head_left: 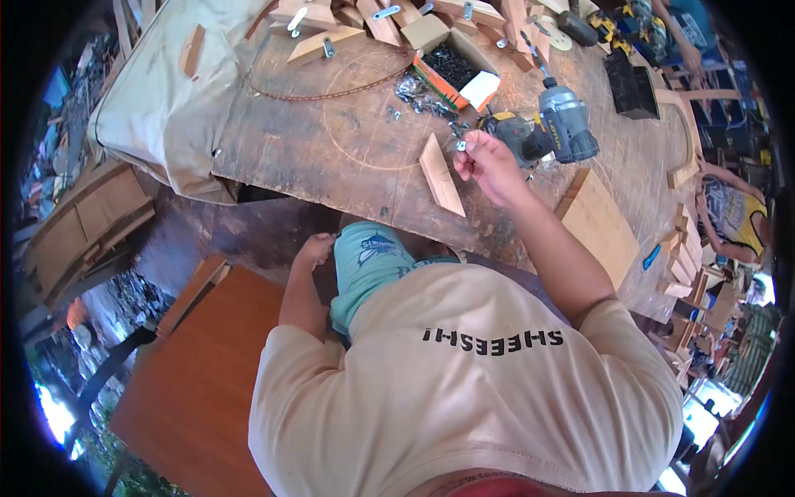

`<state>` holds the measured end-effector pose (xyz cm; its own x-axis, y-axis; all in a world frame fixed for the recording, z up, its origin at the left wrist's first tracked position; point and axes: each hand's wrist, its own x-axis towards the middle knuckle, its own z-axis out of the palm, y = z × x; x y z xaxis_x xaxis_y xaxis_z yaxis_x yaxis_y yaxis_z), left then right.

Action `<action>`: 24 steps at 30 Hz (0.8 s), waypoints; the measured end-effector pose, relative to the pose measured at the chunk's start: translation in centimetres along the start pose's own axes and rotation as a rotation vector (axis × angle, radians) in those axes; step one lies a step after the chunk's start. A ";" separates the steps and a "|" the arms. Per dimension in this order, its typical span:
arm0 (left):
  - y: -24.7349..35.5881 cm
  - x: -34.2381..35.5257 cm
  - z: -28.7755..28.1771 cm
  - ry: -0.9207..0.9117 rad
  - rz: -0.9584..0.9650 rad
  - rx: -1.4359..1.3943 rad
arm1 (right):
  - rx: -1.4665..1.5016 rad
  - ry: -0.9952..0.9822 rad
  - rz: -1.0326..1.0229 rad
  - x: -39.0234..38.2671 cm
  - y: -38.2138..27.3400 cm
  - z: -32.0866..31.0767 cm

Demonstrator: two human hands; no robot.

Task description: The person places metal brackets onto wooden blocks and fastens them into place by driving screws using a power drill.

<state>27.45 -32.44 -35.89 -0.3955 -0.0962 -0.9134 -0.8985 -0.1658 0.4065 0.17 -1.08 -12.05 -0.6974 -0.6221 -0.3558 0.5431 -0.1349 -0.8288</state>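
My right hand (493, 170) is over the workbench (306, 149), pinching a small shiny metal bracket (461, 146) between thumb and fingers. Just left of that hand lies a short wooden block (440, 176) with slanted ends. Beyond the hand rests a grey and yellow power driver (567, 124), its long bit pointing away. An open cardboard box (479, 89) of dark screws and a scatter of small metal pieces (422, 98) are nearby. Down by my teal shorts (368, 257), my left hand (315, 250) is closed; whatever it may hold is hidden.
Wood pieces with metal plates (327, 47) are heaped at the far edge. A flat board (600, 224) and a blue-handled tool (652, 257) lie at right. Pale cloth (166, 108) drapes the left end. A brown panel (199, 364) stands at lower left. Another person (735, 211) is at far right.
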 end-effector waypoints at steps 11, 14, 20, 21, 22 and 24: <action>22.0 -22.2 7.7 0.074 0.914 0.575 | 0.063 -0.241 0.123 -3.1 1.4 2.1; 24.0 -23.4 11.5 -0.110 0.894 0.632 | 0.139 -0.280 0.104 -4.2 0.7 3.4; 24.5 -21.0 14.6 -0.118 1.122 0.883 | 0.265 -0.346 0.025 -5.3 0.7 2.5; 24.3 -20.4 14.8 -0.133 1.153 0.876 | 0.292 -0.321 0.012 -5.6 0.6 2.3; 24.5 -20.2 15.1 -0.145 1.186 0.866 | 0.315 -0.298 -0.001 -5.7 0.5 2.1; 24.5 -20.1 15.7 -0.123 1.133 0.874 | 0.339 -0.284 -0.021 -6.0 0.5 1.7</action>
<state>10.43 -19.14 -7.90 -0.9372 0.3251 -0.1261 0.0970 0.5905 0.8011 5.46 1.32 -9.62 -0.5794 -0.7975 -0.1683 0.6857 -0.3654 -0.6295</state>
